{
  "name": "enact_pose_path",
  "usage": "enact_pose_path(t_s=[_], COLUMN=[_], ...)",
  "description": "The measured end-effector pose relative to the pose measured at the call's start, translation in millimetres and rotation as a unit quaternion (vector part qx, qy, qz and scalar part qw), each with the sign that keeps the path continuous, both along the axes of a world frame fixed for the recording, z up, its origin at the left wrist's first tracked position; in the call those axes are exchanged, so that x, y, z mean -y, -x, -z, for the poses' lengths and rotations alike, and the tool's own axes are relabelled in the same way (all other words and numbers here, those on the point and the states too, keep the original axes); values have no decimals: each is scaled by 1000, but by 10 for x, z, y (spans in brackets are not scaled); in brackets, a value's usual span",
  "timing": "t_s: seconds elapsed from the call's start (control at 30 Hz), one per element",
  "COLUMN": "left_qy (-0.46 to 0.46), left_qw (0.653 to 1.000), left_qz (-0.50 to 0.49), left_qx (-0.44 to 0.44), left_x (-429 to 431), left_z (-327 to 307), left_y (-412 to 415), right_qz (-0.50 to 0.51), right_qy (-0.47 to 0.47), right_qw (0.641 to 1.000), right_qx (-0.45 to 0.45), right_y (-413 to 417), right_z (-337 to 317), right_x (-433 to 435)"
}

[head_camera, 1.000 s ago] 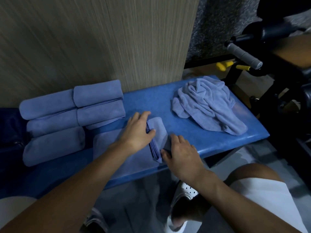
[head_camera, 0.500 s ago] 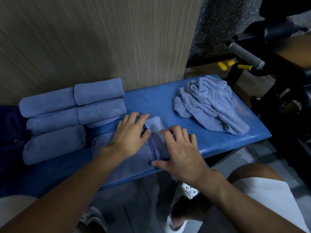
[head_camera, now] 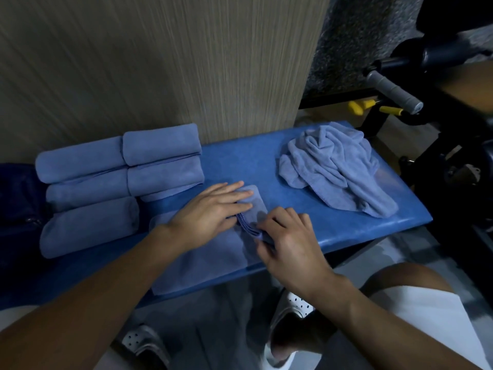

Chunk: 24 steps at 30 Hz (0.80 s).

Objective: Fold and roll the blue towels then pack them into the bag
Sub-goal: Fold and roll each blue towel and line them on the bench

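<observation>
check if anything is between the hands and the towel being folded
Nothing visible. The left hand presses flat on the folded towel and the right hand pinches its stitched edge; the crumpled towel lies apart to the right.

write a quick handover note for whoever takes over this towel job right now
Left hand presses flat on the folded towel; right hand pinches its right end, apparently starting the roll.
Five rolled towels sit at the bench's left; one crumpled towel lies at its right.
Done: five rolled.
Left: roll this one, fold and roll the crumpled one, pack all.
</observation>
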<state>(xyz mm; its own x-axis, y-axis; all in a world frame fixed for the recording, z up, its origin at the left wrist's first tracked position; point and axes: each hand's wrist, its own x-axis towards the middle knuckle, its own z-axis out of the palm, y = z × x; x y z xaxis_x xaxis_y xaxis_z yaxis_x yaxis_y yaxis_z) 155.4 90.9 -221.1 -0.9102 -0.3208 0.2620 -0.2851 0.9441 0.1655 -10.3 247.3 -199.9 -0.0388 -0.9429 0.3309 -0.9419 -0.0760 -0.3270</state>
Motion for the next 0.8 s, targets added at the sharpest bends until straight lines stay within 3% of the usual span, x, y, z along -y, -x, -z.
enact_pose_path(t_s=[0.23, 0.43, 0.53, 0.6, 0.67, 0.8], left_qy=[27, 9, -21, -43, -58, -50], left_qw=[998, 999, 999, 998, 997, 996], left_qz=[11, -3, -18, -35, -49, -78], left_qx=[-49, -31, -25, -29, -23, -18], left_x=[-10, -28, -77, -121, -161, -218], left_z=[17, 74, 59, 36, 10, -67], left_y=[-103, -262, -284, -294, -295, -265], right_qz=[-35, -101, 24, 126, 146, 126], right_qy=[18, 3, -37, -126, -192, -214], right_qw=[999, 995, 991, 974, 964, 963], right_qx=[5, 17, 123, 142, 115, 104], right_y=[-29, -71, -132, -139, -123, -92], right_z=[-18, 72, 74, 69, 87, 102], right_x=[15, 7, 17, 46, 69, 126])
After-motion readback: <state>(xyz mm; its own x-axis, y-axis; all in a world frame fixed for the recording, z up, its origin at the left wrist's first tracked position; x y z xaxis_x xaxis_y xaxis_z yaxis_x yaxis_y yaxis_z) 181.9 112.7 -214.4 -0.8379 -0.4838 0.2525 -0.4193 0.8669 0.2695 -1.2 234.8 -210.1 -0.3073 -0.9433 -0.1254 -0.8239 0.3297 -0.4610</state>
